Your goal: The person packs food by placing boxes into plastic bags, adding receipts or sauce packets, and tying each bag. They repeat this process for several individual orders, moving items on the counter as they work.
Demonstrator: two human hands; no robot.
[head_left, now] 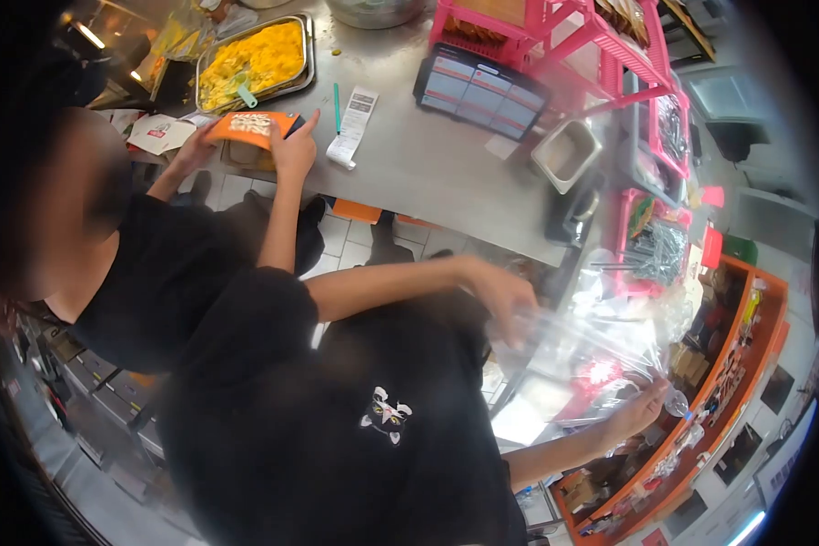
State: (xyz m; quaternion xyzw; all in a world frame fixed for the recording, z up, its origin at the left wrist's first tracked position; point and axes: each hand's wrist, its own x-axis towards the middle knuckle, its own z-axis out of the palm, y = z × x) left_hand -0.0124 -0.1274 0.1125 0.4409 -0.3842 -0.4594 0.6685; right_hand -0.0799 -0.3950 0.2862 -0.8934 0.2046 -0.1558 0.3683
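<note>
A clear plastic bag (601,341) is stretched between my two hands over the right end of the counter. My left hand (505,296) is at the bag's near upper edge, its fingers closed on the film and somewhat smeared by motion. Lower down, my right hand (642,409) pinches the other side of the bag. Glare on the plastic hides part of what lies behind it. A white sheet (523,419) lies below the bag.
A co-worker at left holds an orange carton (255,129). Along the steel counter (400,164) are a tray of yellow food (259,59), a receipt (353,127), a tablet (480,91), a metal pan (567,155) and pink baskets (601,45). Orange shelves (728,364) stand at right.
</note>
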